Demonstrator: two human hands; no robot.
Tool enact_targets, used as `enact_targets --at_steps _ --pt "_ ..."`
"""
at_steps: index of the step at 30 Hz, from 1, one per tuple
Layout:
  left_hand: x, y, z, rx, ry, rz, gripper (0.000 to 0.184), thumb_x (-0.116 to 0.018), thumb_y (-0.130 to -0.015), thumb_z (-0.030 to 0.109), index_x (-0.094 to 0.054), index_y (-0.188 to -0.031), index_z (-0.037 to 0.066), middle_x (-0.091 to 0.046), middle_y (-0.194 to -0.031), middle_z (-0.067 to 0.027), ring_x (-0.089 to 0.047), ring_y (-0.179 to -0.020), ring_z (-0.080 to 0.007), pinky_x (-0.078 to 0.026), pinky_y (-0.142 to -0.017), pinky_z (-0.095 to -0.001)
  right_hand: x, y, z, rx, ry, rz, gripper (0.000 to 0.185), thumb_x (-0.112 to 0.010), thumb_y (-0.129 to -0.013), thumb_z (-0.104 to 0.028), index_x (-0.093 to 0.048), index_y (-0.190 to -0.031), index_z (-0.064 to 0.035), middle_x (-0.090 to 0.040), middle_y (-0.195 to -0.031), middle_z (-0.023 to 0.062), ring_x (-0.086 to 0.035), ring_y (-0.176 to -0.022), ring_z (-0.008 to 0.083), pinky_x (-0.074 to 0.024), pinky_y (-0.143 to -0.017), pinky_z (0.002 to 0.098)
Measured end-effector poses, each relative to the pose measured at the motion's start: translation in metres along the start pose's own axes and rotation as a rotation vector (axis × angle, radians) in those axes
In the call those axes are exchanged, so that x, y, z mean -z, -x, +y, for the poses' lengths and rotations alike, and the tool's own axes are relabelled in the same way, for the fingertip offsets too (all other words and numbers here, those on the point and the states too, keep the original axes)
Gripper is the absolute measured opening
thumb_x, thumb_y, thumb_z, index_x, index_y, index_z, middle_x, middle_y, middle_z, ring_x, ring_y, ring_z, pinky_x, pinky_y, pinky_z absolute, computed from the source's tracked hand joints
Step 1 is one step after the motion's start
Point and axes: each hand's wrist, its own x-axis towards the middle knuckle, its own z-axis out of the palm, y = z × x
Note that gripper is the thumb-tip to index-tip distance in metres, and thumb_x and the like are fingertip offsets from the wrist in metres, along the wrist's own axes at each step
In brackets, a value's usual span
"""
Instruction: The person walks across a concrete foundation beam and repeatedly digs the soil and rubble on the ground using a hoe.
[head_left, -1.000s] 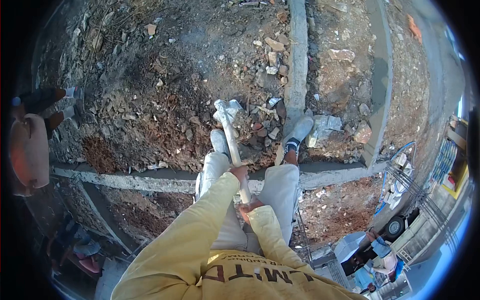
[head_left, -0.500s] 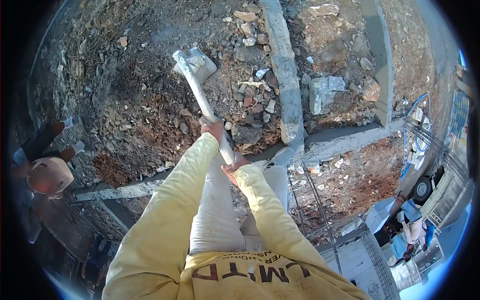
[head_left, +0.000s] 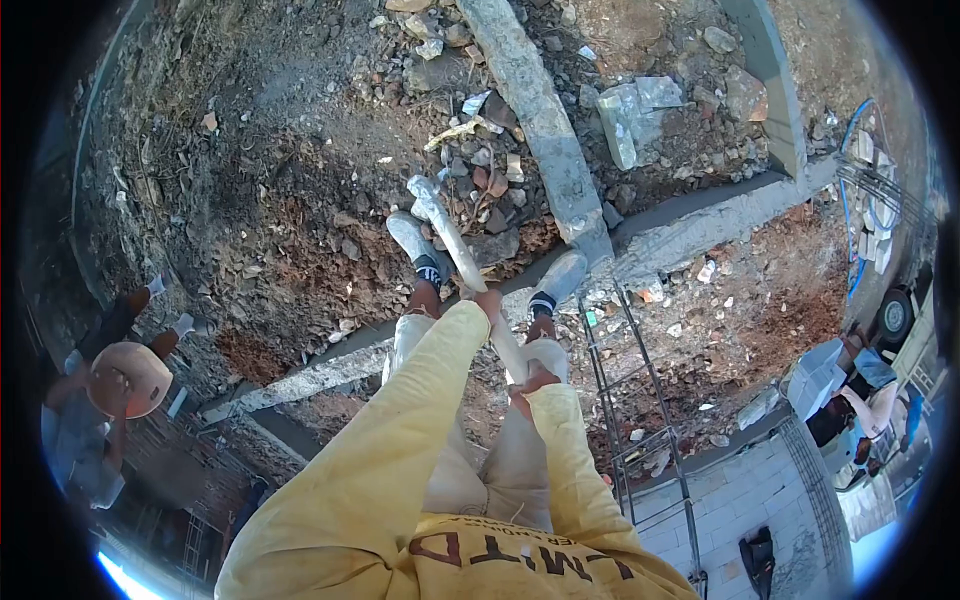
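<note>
Both my hands hold the pale wooden handle of a hoe (head_left: 455,245), which slants up and to the left away from me. My left hand (head_left: 486,302) is wrapped round the middle of the handle. Closer to my body, my right hand (head_left: 534,384) grips its lower end. The hoe's whitish socket end (head_left: 424,189) is above my left shoe (head_left: 409,240); its blade is hardly visible from this angle. Beneath it lie reddish soil and rubble (head_left: 330,235). My right shoe (head_left: 563,276) stands by a concrete beam (head_left: 545,130).
A low concrete beam (head_left: 300,375) crosses under my legs. Rebar cages (head_left: 645,400) stand close on my right. Concrete chunks (head_left: 630,120) lie ahead. A person with a round tan object (head_left: 130,380) is at left; another person (head_left: 868,410) is at right near a vehicle wheel (head_left: 895,317).
The hoe has come back toward my feet, and its blade has turned out of sight. Both hands have shifted right and down in view, still gripping. My view has tilted, revealing my shoes.
</note>
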Motion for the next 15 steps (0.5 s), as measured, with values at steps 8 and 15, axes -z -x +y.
enact_targets --at_steps 8,15 --pt "-0.061 0.012 -0.08 -0.066 -0.079 0.035 0.051 -0.057 -0.075 0.015 -0.032 -0.117 0.001 -0.056 -0.081 -0.0182 -0.061 -0.063 -0.0293 -0.051 -0.051 -0.0442 0.031 0.064 -0.001 -0.161 0.212 -0.037 0.063 -0.07 -0.073 -0.038 -0.048 -0.122 -0.005 -0.062 -0.106 0.0194 -0.06 -0.1 0.0361 -0.0462 -0.089 0.0416" --pt "0.053 0.069 0.018 -0.138 0.439 0.139 0.025 -0.065 -0.077 0.012 -0.047 -0.094 0.008 -0.052 -0.067 -0.0078 -0.053 -0.05 -0.0203 -0.045 -0.042 -0.0368 -0.007 0.04 -0.078 0.047 0.322 -0.127 0.057 -0.066 -0.076 -0.041 -0.05 -0.117 -0.0054 -0.059 -0.11 0.0223 -0.057 -0.103 0.0387 -0.0458 -0.089 0.0411"
